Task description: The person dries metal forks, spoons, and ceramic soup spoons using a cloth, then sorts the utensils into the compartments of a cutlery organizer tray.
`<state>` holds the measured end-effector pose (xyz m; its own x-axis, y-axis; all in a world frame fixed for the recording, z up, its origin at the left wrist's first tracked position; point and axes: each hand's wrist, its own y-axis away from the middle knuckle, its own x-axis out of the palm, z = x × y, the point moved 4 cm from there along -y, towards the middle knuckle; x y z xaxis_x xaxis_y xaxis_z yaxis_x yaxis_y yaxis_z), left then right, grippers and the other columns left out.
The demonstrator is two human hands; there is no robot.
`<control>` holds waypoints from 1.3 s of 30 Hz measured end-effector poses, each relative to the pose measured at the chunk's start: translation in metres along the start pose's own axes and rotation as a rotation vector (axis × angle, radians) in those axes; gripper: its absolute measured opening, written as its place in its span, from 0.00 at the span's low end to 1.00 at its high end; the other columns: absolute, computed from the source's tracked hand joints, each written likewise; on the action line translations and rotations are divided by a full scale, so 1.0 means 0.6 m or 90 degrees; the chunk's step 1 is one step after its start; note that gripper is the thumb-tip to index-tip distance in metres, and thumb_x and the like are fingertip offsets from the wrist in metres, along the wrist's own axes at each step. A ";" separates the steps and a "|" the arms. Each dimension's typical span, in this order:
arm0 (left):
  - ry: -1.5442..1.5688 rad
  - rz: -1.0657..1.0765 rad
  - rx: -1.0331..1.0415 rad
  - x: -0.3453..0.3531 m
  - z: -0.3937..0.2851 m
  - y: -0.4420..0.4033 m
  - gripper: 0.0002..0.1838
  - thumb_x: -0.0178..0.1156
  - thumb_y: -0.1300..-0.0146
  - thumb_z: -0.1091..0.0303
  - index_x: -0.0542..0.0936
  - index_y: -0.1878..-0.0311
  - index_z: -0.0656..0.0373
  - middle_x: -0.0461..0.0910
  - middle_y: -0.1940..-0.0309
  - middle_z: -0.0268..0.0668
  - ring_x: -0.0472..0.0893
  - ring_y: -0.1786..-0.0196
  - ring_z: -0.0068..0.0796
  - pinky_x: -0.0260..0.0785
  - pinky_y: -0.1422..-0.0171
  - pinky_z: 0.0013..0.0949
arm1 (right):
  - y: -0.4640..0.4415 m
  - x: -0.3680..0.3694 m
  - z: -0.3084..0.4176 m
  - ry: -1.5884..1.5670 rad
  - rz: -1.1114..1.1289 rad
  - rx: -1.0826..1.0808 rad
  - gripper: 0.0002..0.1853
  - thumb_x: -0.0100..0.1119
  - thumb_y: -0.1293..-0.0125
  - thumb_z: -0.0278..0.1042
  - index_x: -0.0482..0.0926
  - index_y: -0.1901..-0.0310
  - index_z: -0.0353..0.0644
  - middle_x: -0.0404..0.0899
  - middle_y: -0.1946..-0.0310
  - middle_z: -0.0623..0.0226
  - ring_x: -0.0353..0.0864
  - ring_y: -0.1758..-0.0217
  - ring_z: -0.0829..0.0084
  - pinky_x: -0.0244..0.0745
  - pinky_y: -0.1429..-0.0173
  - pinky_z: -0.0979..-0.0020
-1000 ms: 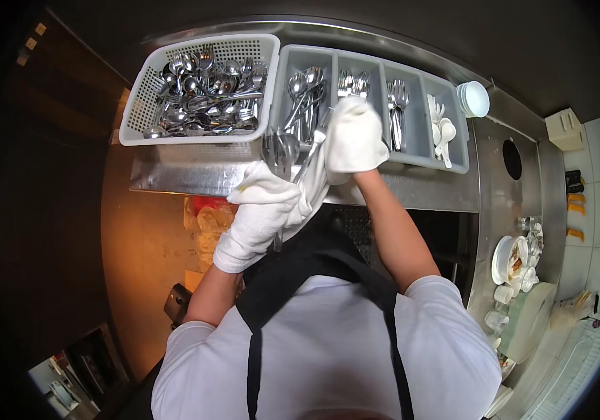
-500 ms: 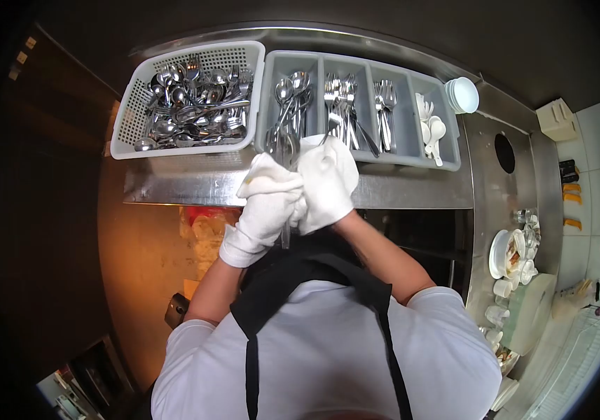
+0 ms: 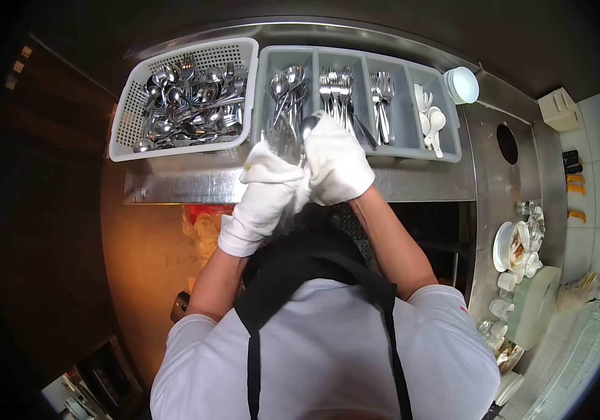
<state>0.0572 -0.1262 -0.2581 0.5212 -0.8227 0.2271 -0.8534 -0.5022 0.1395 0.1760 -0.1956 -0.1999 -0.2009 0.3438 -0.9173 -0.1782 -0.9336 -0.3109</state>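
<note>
My left hand [image 3: 261,192], in a white glove, is closed around a small bunch of spoons [image 3: 283,142]. Their heads point up and are smeared by motion, so a fork among them cannot be ruled out. Touching it is my right hand [image 3: 342,164], also gloved in white and closed on one spoon [image 3: 309,127] with its bowl showing at the fingertips. White cloth bunches around both hands and hides most fingers. Both hands are at the front edge of a grey cutlery tray [image 3: 412,150], below its spoon and fork compartments.
A white perforated basket [image 3: 126,133] heaped with mixed spoons and forks stands left of the tray. The tray holds sorted metal spoons, forks and white spoons [image 3: 434,124]. Stacked white bowls [image 3: 462,85] stand at its right. Used dishes [image 3: 504,246] line the right-hand counter [image 3: 485,175].
Both hands have moved up towards the tray, the right one more so. A spoon bowl now shows at the right fingertips. The spoons in my left hand are more blurred.
</note>
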 end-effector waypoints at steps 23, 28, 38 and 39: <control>0.125 0.188 -0.108 0.028 0.062 0.020 0.16 0.50 0.24 0.70 0.78 0.71 0.61 0.75 0.78 0.31 0.72 0.77 0.20 0.64 0.72 0.26 | 0.085 0.096 -0.049 -0.184 -0.181 0.297 0.18 0.61 0.49 0.35 0.75 0.59 0.33 0.78 0.65 0.47 0.80 0.60 0.47 0.76 0.51 0.57; 0.109 0.166 -0.036 0.071 0.017 0.066 0.13 0.49 0.23 0.72 0.79 0.65 0.64 0.78 0.70 0.34 0.78 0.66 0.22 0.72 0.59 0.27 | 0.123 0.049 -0.176 -0.062 0.007 0.293 0.31 0.69 0.50 0.49 0.71 0.53 0.33 0.79 0.60 0.55 0.82 0.58 0.57 0.77 0.53 0.62; 0.320 0.191 -0.189 0.091 0.052 0.039 0.11 0.56 0.29 0.76 0.76 0.71 0.59 0.76 0.75 0.33 0.75 0.74 0.21 0.66 0.69 0.25 | 0.137 0.026 -0.035 -0.110 0.016 0.278 0.17 0.61 0.48 0.35 0.74 0.58 0.36 0.76 0.69 0.52 0.82 0.59 0.52 0.77 0.53 0.57; 0.177 0.187 -0.112 0.087 0.050 0.030 0.12 0.56 0.31 0.77 0.75 0.73 0.59 0.75 0.76 0.33 0.74 0.74 0.21 0.66 0.70 0.26 | 0.124 0.012 -0.028 -0.127 0.006 0.412 0.13 0.59 0.43 0.36 0.74 0.59 0.38 0.78 0.67 0.48 0.84 0.56 0.51 0.77 0.53 0.56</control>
<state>0.0692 -0.1864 -0.2725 0.2577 -0.8084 0.5293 -0.9648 -0.1851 0.1870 0.1772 -0.2641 -0.2338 -0.3674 0.4060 -0.8368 -0.7044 -0.7089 -0.0346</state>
